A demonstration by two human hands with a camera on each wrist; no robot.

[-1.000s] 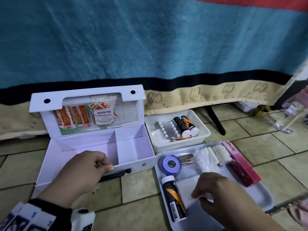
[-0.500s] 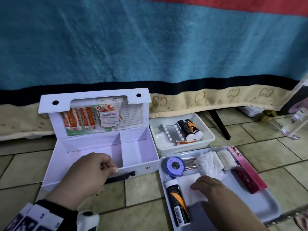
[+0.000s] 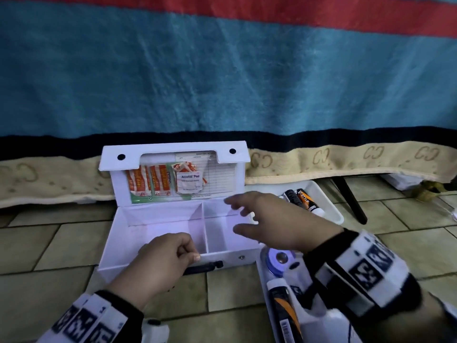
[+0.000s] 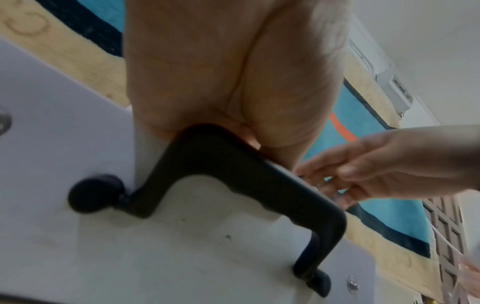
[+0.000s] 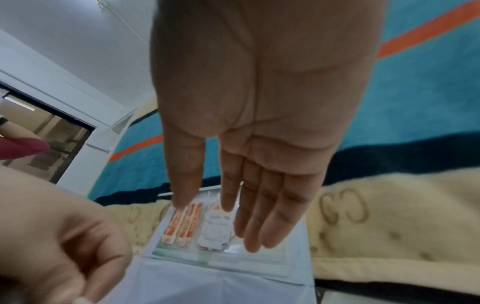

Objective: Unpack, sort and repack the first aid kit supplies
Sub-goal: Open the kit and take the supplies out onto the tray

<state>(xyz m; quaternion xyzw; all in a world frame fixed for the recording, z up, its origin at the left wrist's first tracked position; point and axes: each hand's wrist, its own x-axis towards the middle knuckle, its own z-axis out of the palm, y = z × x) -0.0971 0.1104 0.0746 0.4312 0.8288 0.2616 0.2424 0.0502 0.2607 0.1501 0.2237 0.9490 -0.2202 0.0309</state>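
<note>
Your right hand (image 3: 269, 219) has left the lower-right tray (image 3: 309, 328) and now hovers, fingers apart and empty, over the kit box (image 3: 173, 226), your left hand (image 3: 163, 258) clamped on its front wall, so nothing is repacked yet.

Black sleeves (image 3: 118, 303), white wristbands (image 3: 368, 266) with black square markers, white camera housings beneath both wrists.
</note>
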